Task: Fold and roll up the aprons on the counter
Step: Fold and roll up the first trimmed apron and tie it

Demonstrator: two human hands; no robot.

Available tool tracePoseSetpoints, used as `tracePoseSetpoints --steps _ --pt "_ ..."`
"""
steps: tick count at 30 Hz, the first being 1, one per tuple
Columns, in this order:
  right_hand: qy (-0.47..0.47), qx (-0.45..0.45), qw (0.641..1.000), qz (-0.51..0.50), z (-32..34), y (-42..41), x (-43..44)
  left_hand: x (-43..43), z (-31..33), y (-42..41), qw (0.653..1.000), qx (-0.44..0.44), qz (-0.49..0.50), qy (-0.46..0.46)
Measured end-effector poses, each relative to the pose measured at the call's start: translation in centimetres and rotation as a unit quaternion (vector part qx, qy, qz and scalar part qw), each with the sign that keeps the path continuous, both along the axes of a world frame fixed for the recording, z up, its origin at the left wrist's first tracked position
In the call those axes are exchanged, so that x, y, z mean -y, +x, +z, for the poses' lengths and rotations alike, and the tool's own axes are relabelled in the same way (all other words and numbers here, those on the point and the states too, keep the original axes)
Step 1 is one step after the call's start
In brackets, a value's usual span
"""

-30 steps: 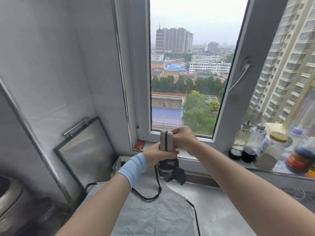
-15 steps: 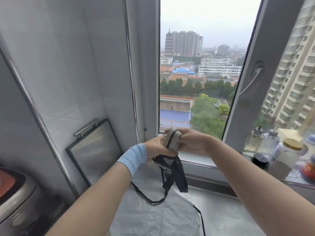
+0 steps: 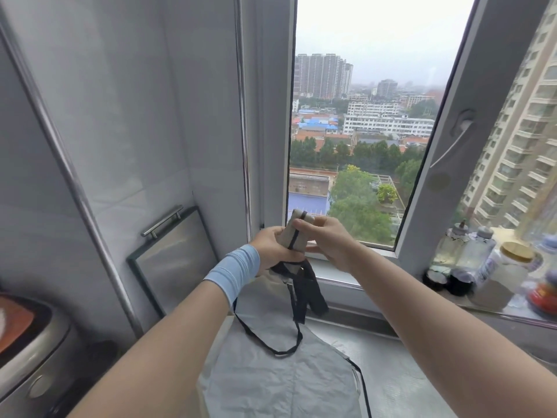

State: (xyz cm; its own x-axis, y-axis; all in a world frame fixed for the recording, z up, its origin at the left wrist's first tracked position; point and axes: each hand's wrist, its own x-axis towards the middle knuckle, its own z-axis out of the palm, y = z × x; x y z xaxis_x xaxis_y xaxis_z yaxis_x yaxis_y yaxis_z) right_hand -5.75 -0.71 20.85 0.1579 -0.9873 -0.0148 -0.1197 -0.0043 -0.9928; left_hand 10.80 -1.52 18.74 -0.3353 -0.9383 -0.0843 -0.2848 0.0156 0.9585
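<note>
Grey light from a tall window [image 3: 355, 146] falls on a steel table [image 3: 401, 366] set against a tiled corner. Held up in front of the sill is a rolled apron [image 3: 294, 232], a tight beige bundle with a black strap running up its face. The left hand [image 3: 271, 250], with a pale blue wristband [image 3: 233, 273] below it, is clamped around the lower part of the roll. The right hand [image 3: 327, 239] pinches the upper end from the right, thumb on the strap. Black straps [image 3: 304, 292] hang loose under the roll, one long loop trailing down onto a second apron [image 3: 280, 378] that lies flat and unfolded on the table, near and a little left of centre.

By the look of it, the strap is being wound round the roll to bind it. The likely slip is slack: if either hand eases, the stiff cloth could spring open. The dangling loop could also snag or drag the flat apron as the roll is turned.

A framed metal panel [image 3: 174, 257] with a bar handle leans in the left corner. Bottles and jars [image 3: 488, 263] crowd the sill on the right, near enough that a swinging strap might catch them. A round steel appliance [image 3: 33, 351] sits at the near left edge.
</note>
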Motion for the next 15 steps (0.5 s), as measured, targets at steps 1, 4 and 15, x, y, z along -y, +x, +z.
tracePoseSetpoints --steps 1,4,15 --pt "0.013 0.017 0.999 0.030 -0.2 0.3 -0.2 0.2 0.0 0.4 1.000 -0.008 0.015 -0.003" --pt "0.041 -0.039 0.995 0.076 -1.4 0.4 -0.6 1.0 -0.1 1.8 0.996 -0.057 0.065 0.025" --pt "0.042 0.010 0.998 -0.039 -0.2 -1.8 -1.9 0.9 1.6 3.8 0.978 -0.169 0.024 0.120"
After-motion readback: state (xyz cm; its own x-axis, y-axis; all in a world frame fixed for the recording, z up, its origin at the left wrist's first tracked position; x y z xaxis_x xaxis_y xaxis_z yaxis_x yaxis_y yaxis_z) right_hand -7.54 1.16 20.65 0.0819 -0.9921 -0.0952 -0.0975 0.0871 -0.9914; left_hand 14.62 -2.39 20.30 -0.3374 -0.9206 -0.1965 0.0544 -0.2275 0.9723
